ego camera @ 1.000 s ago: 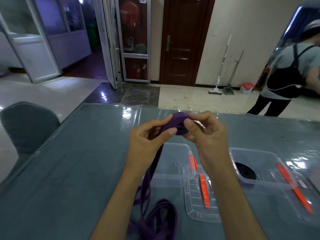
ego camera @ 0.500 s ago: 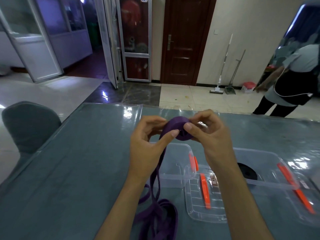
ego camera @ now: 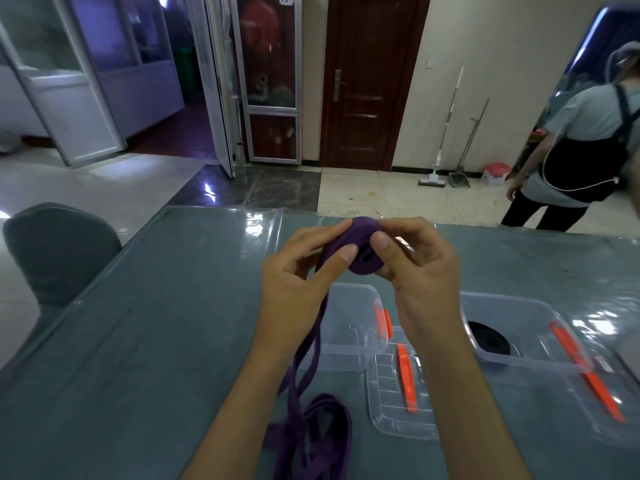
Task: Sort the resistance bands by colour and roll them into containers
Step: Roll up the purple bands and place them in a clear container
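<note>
both hands meet mid-frame above the table (ego camera: 138, 341): left hand (ego camera: 294, 282) and right hand (ego camera: 422, 271) pinch the purple band (ego camera: 360, 251) roll between them, its loose tail hanging down to a heap at bottom centre, beside a clear container (ego camera: 349, 327)

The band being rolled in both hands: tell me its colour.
Purple band, clearest in the head view.

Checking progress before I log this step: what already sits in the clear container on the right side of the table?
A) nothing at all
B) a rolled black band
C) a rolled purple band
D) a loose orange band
B: a rolled black band lies coiled on the floor of the right container, while the purple band is held above the table by both hands.
</note>
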A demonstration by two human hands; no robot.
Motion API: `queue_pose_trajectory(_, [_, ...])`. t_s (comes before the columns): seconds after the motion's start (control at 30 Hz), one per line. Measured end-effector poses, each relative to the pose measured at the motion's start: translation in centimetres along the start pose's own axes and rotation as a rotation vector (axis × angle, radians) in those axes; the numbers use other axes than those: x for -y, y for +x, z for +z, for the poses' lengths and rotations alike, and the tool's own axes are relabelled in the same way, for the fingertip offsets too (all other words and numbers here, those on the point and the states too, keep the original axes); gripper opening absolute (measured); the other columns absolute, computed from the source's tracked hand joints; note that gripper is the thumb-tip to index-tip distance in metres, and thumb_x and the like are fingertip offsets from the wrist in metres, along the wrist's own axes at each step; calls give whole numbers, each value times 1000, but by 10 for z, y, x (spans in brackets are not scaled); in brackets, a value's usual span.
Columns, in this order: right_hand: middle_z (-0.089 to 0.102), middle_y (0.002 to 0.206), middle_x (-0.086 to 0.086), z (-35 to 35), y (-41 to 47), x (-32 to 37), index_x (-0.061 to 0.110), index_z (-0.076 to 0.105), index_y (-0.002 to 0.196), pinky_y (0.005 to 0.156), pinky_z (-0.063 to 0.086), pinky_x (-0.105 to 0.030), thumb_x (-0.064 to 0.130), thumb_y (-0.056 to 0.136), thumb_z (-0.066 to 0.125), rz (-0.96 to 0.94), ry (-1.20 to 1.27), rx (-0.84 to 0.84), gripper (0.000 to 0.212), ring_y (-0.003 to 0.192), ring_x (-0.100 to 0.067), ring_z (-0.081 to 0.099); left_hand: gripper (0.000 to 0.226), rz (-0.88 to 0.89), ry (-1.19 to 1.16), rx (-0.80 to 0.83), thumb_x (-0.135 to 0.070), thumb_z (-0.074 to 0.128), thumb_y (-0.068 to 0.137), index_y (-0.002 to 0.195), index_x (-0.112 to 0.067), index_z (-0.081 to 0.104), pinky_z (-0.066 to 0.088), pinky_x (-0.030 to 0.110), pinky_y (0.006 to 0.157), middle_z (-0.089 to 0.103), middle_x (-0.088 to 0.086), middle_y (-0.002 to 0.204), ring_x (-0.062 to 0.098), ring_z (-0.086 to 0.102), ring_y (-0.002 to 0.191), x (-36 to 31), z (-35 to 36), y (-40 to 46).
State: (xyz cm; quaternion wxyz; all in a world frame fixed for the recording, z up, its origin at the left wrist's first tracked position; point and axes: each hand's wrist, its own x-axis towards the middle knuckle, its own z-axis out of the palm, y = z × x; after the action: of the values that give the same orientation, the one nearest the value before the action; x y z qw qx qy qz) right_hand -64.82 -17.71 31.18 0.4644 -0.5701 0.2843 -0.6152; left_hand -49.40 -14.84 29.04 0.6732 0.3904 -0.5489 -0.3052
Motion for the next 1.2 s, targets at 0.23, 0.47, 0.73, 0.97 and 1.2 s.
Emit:
queue_pose_trajectory(0.23, [76,96,-3,0,-1,7,14,63,97,82,64,-40,24,79,80,20,-108,36,26,96,-24,75,23,-53,-31,-88,-9,82,86,106,-13,71,60,26,85,78,4,101,19,76,97,-3,2,-11])
queue_pose_trajectory(0.47, [77,103,-12,1,-1,-2,6,61,95,84,64,-41,23,83,76,61,-19,17,26,100,-29,76,27,-84,-46,-58,-6,84,83,110,-9,78,61,28,90,81,3,104,18,78,100,-4,-8,-3])
queue_pose_trajectory(0.73, [77,101,-5,4,2,-7,13,66,98,80,65,-42,22,88,72,-7,-67,-39,15,100,-27,76,35,-130,-31,15,-6,84,81,114,-14,76,62,31,92,80,3,107,19,77,102,-3,-11,3])
queue_pose_trajectory(0.97, [76,97,-3,-2,6,-2,15,60,97,80,64,-41,25,76,81,95,-70,13,31,99,-29,75,45,-138,83,51,-14,90,76,119,-17,74,61,39,94,81,-2,105,17,77,101,-5,-17,5])
queue_pose_trajectory(1.2, [76,102,-6,6,1,-11,21,67,102,92,60,-56,30,88,75,34,-148,15,18,101,-28,74,51,-121,97,50,-12,90,78,125,-18,71,63,35,88,79,-1,107,19,78,96,-11,-20,8])
